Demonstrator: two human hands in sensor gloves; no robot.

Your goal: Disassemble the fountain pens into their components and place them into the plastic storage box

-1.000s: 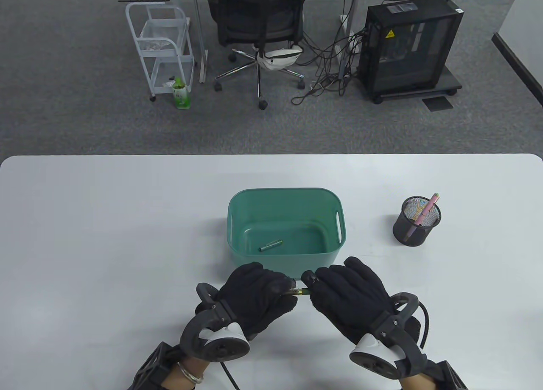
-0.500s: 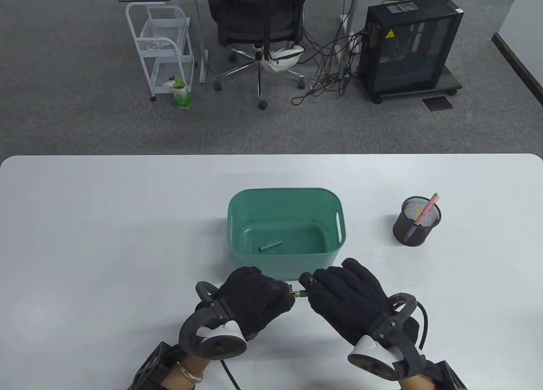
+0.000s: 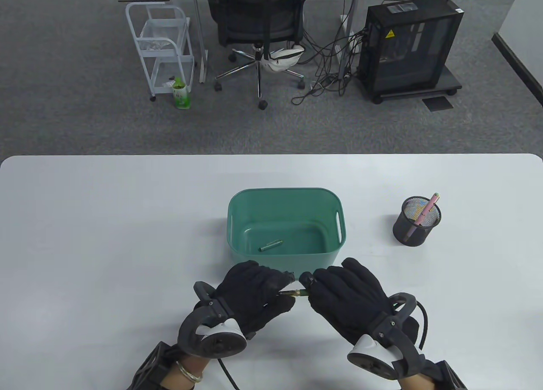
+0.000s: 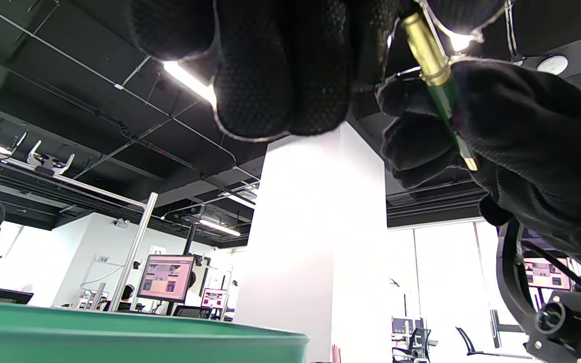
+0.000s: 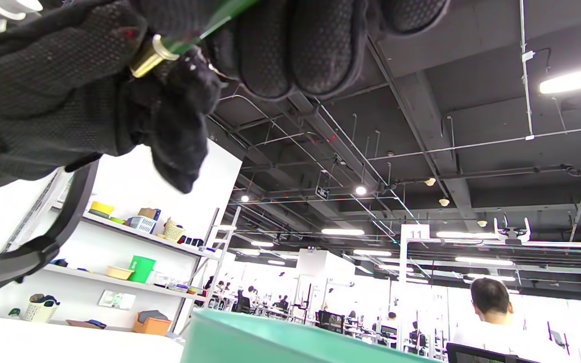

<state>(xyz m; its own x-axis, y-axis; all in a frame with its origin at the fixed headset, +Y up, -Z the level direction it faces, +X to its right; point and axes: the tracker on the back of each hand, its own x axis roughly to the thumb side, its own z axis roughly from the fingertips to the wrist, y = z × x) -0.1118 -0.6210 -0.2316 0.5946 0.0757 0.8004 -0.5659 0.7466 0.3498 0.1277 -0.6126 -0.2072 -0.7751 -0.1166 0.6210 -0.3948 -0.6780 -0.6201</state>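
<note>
On the white tabletop below grey carpet, both hands, left and right, pinch a green pen before the green box.

- Table view looks steeply down from above the white table.
- Both wrist views, close under gloved fingers, face ceilingward, sharing the green pen and teal box rim.

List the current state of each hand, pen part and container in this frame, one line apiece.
Left hand: grips the gold end of the green pen.
Right hand: grips the pen's green part.
Green pen: held between both hands, above the table, just short of the box.
Green storage box: open, one green pen piece lying inside.
Mesh pen cup: upright, a pink pen leaning inside.
</note>
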